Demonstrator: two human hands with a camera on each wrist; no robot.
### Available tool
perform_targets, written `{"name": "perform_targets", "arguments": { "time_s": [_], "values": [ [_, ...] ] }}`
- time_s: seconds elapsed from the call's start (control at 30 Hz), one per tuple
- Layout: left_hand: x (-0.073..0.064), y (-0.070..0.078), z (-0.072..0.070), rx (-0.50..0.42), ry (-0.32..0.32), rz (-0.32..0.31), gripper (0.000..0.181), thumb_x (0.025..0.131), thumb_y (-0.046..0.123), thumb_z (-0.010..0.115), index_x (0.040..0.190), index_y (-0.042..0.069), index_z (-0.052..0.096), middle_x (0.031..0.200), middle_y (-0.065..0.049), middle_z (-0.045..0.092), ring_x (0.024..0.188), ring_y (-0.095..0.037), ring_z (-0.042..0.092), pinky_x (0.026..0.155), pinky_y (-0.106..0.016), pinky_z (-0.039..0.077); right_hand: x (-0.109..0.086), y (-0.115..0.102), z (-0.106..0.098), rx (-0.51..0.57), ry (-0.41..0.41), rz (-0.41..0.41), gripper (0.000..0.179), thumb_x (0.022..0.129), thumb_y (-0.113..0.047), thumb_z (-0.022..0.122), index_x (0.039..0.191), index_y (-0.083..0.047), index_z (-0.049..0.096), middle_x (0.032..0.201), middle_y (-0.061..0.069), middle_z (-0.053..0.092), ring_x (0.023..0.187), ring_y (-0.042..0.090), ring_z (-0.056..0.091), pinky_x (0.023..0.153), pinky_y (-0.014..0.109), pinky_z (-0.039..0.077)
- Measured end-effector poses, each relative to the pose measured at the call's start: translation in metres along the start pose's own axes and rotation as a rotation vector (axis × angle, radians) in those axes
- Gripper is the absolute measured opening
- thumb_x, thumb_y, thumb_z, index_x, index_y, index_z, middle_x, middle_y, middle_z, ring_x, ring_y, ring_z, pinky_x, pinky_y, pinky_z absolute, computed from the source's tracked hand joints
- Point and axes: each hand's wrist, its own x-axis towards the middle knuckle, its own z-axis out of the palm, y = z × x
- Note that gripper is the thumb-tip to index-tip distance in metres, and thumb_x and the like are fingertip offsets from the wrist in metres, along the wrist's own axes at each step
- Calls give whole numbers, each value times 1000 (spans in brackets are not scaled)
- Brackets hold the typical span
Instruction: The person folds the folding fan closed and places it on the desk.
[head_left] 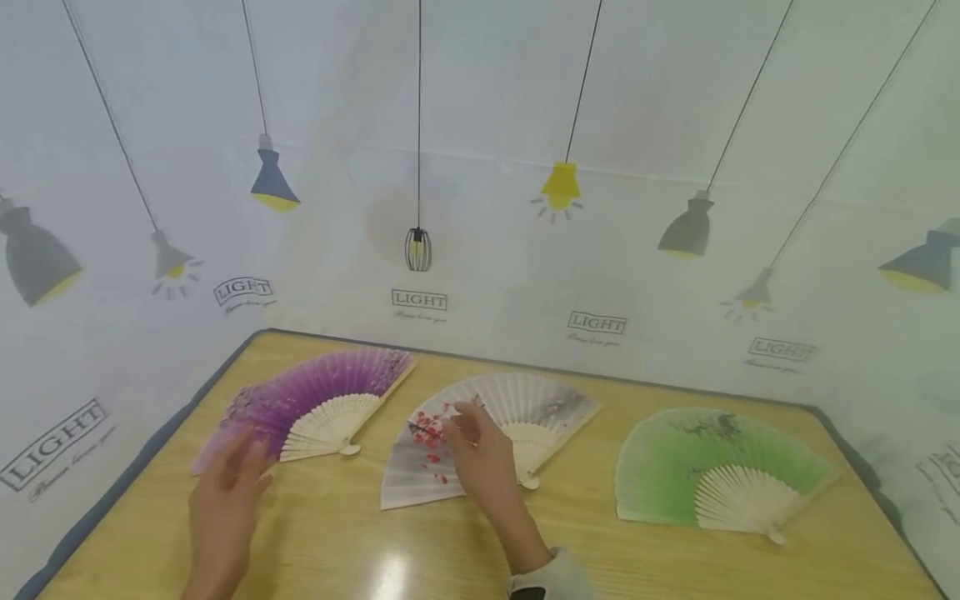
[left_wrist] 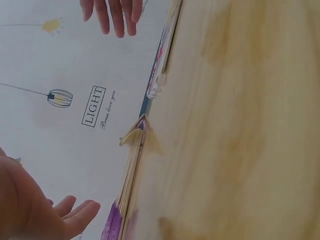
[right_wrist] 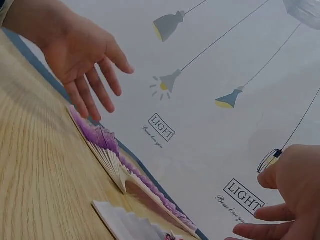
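My left hand (head_left: pixel 225 504), fingers loosely bent and holding nothing, hovers near the lower left end of a purple folding fan (head_left: pixel 318 396) that lies spread out. In the right wrist view that left hand (right_wrist: pixel 85 57) shows its palm and parted fingers above the purple fan (right_wrist: pixel 102 137). Over a spread white fan (head_left: pixel 517 396) with red blossoms is my right hand (head_left: pixel 480 454), its fingers relaxed and nothing in them. The left wrist view catches the fingertips of the right hand (left_wrist: pixel 114 12) above the tabletop. Both fans have pale slatted ribs.
A green spread fan (head_left: pixel 675 467) lies at the right of the wooden table (head_left: pixel 322 542). White sheeting (head_left: pixel 480 108) printed with hanging lamps and the word LIGHT stands behind and beside the table. A dark edge (head_left: pixel 150 454) runs along the table's left side.
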Motion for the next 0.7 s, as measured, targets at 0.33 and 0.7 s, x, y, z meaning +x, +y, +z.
{"name": "perform_targets", "arguments": {
  "time_s": [0.33,0.7],
  "values": [
    [-7,-17,9,-576,-42,-64,15,97,13,57,111,8,57,96,-1,72,85,-15,70,71,-33,59,8,-12,39,353,14,309,38,94,-17,59,122,8,57,101,20,67,87,29,66,72,36,58],
    [-6,-39,3,-770,-262,-74,17,101,17,49,109,7,60,105,-13,69,97,-29,67,83,-47,55,12,-8,78,571,-8,438,39,91,-5,58,123,17,52,113,25,62,89,23,65,80,30,57]
  ]
}}
